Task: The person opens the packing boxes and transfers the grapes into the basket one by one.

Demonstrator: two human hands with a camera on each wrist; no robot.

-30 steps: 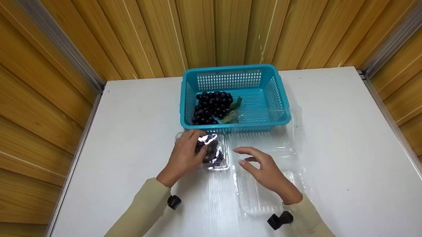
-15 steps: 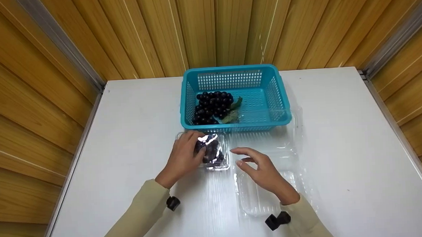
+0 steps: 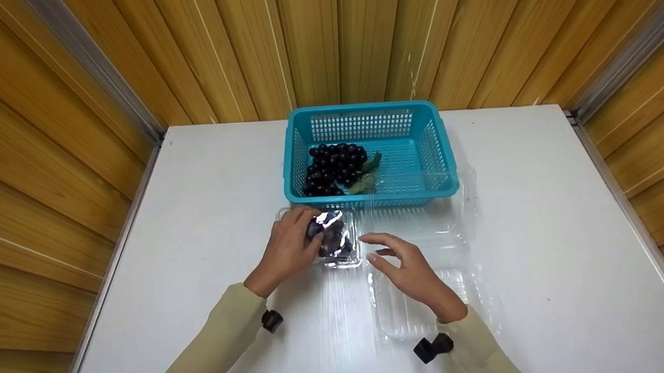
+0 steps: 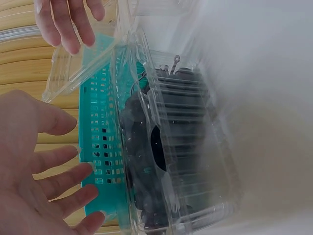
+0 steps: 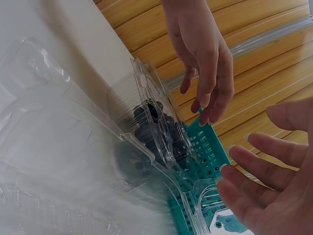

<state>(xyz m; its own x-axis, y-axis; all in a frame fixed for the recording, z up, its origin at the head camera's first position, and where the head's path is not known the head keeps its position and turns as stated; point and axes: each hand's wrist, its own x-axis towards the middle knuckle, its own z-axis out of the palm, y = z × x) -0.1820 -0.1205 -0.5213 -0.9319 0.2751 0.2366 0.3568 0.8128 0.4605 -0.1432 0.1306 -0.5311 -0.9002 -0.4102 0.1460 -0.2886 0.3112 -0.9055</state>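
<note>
A clear plastic clamshell box [image 3: 352, 259] packed with dark grapes stands in front of the teal basket, its lid down over the fruit. Over its left side is my left hand [image 3: 286, 243], fingers loosely bent and spread; in the left wrist view this hand [image 4: 44, 166] shows a gap between its fingertips and the box [image 4: 166, 107]. My right hand [image 3: 407, 268] hovers right of the box, thumb and fingers apart, holding nothing. Beneath it lies a larger clear clamshell container [image 3: 413, 321], opened flat, with its far half propped against the basket.
The teal basket [image 3: 362, 107] sits at the table's back, with a bunch of dark grapes [image 3: 333, 163] and some green leaves [image 3: 371, 163] in its left half. Wood-look panels [image 3: 313, 45] enclose the white table [image 3: 207, 181] behind and at both sides.
My right hand has drifted slightly left toward the grape box. The left hand has eased back a little to the left, while the box and basket stay in place.
</note>
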